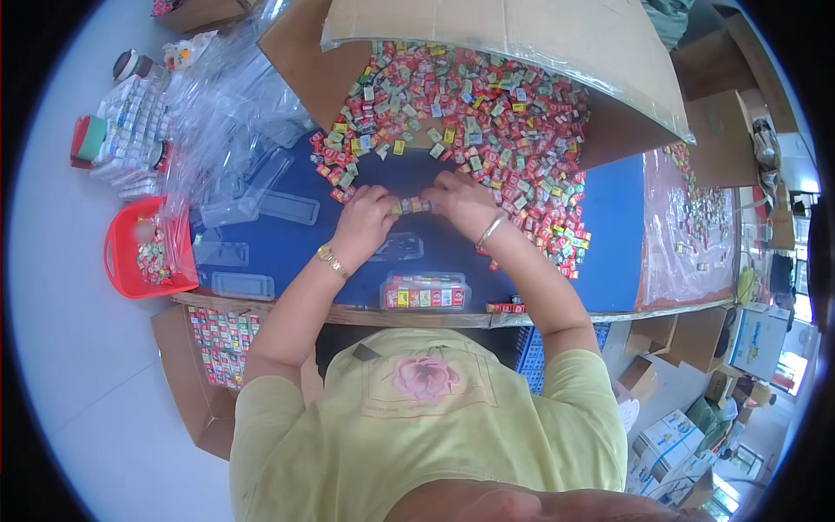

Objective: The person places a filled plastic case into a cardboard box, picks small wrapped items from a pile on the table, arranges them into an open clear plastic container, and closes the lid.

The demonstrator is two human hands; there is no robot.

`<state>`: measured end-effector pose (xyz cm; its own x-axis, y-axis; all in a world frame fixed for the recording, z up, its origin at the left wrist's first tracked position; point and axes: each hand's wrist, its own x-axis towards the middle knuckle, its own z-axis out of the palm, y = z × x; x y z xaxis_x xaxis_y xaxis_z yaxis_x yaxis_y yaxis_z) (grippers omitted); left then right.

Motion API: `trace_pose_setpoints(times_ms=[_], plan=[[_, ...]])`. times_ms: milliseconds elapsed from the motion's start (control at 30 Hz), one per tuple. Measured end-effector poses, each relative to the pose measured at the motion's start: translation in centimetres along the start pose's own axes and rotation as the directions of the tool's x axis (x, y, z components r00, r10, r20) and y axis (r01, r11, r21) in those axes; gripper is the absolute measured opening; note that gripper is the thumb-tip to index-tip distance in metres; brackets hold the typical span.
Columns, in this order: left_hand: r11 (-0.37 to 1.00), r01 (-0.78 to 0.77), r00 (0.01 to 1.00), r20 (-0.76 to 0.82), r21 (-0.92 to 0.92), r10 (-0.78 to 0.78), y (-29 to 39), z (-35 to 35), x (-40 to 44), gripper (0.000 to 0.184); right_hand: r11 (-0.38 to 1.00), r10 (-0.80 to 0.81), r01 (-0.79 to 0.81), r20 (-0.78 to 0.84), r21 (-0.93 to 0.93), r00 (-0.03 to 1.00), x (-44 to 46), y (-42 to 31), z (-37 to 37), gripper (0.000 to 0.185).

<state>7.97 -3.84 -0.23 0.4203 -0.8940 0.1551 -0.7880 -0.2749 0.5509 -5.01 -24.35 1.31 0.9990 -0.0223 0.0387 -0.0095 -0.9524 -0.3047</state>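
Observation:
My left hand (365, 217), with a gold watch at the wrist, is closed on one end of a short row of small printed boxes (411, 205). At the other end, my right hand (464, 207) pinches the same row; a bangle circles that wrist. A big heap of the same small red, green and yellow boxes (470, 113) spills from a tipped carton just beyond my hands. Below the row lies a clear plastic tray (400, 247). Nearer to me, a clear plastic case (425, 292) holds rows of the little boxes.
A large cardboard carton (522, 24) lies on its side on the blue tabletop (609, 252). Clear lids and trays (289, 208) lie to the left, beside crumpled plastic film (230, 100). A red basket (122, 261) holds more boxes. Below the table edge, an open carton (178, 365) contains packed cases.

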Motion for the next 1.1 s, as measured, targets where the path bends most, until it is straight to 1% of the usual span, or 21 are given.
trace_pose_setpoints(times_ms=[67, 133, 233, 333, 367, 400, 467, 533, 633, 667, 733, 767, 867, 900, 1000, 1067, 1100], plan=[[1.000, -0.028, 0.999, -0.017, -0.003, 0.028, 1.4, -1.8, -1.8, 0.026, 0.999, 0.018, -0.018, 0.013, 0.041, 1.000, -1.1, -2.0, -0.8, 0.026], [0.999, -0.046, 0.999, -0.027, -0.001, 0.046, 1.8, -2.4, -3.4, 0.026, 0.998, 0.009, -0.010, 0.016, 0.061, 1.000, -2.1, -3.5, 0.1, 0.025], [1.000, 0.005, 0.999, 0.034, -0.014, -0.004, 1.2, -2.9, -5.8, 0.027, 0.995, -0.015, 0.012, 0.021, 0.100, 1.000, -2.4, -5.4, 1.5, 0.024], [1.000, -0.010, 0.997, 0.072, 0.008, 0.009, 0.2, -3.4, -6.7, 0.029, 0.989, -0.041, 0.026, 0.101, 0.145, 0.994, -2.0, -6.9, 2.3, 0.025], [1.000, -0.015, 0.996, 0.088, 0.017, 0.013, 0.2, -3.6, -6.9, 0.030, 0.989, -0.043, 0.029, 0.099, 0.144, 0.994, -2.0, -7.1, 2.3, 0.025], [1.000, -0.014, 0.996, 0.083, 0.020, 0.013, 0.2, -3.8, -7.1, 0.030, 0.989, -0.025, 0.007, 0.120, 0.145, 0.992, -1.8, -7.4, 2.3, 0.026], [1.000, -0.020, 1.000, 0.016, 0.010, 0.020, 0.2, -3.9, -7.2, 0.030, 0.989, 0.014, -0.039, 0.166, 0.144, 0.986, -1.5, -7.7, 2.2, 0.028], [1.000, -0.015, 1.000, -0.020, -0.003, 0.015, 0.1, -3.7, -7.5, 0.030, 0.993, 0.015, -0.036, 0.180, 0.116, 0.984, -1.5, -8.0, 1.5, 0.029], [0.988, -0.152, 0.979, -0.136, -0.006, 0.150, -0.5, -3.1, -7.8, 0.028, 0.997, 0.023, -0.037, 0.200, 0.067, 0.980, -1.4, -8.2, 0.9, 0.031], [0.989, -0.148, 0.980, -0.138, -0.011, 0.145, -0.6, -3.0, -7.8, 0.028, 0.996, -0.014, -0.004, 0.193, 0.092, 0.981, -1.3, -8.2, 1.0, 0.031], [0.984, -0.175, 0.983, -0.053, -0.028, 0.174, -0.6, -2.6, -7.3, 0.026, 0.987, -0.090, 0.065, 0.175, 0.144, 0.980, -1.1, -8.3, 1.1, 0.030], [0.981, -0.190, 0.982, -0.012, -0.036, 0.190, -0.7, -2.5, -7.1, 0.026, 0.987, -0.095, 0.070, 0.179, 0.143, 0.979, -0.9, -8.2, 1.3, 0.030], [0.984, -0.177, 0.984, -0.021, -0.035, 0.177, -1.1, -2.4, -6.7, 0.026, 0.964, -0.224, 0.194, 0.169, 0.181, 0.960, -0.5, -8.0, 1.8, 0.032], [0.984, -0.173, 0.985, -0.021, -0.035, 0.172, -1.2, -2.3, -6.8, 0.027, 0.964, -0.227, 0.195, 0.174, 0.183, 0.958, -0.5, -8.1, 2.0, 0.032], [0.985, -0.168, 0.985, -0.052, -0.038, 0.166, -1.6, -2.5, -7.0, 0.029, 0.912, -0.383, 0.358, 0.107, 0.199, 0.917, 0.2, -8.3, 2.7, 0.026], [0.986, -0.161, 0.985, -0.066, -0.037, 0.159, -1.7, -2.7, -7.3, 0.031, 0.900, -0.416, 0.390, 0.118, 0.194, 0.902, 0.6, -8.3, 3.4, 0.024], [0.991, -0.129, 0.990, -0.064, -0.043, 0.126, -1.8, -2.9, -7.6, 0.033, 0.887, -0.448, 0.422, 0.126, 0.189, 0.885, 0.8, -8.3, 3.7, 0.021]])
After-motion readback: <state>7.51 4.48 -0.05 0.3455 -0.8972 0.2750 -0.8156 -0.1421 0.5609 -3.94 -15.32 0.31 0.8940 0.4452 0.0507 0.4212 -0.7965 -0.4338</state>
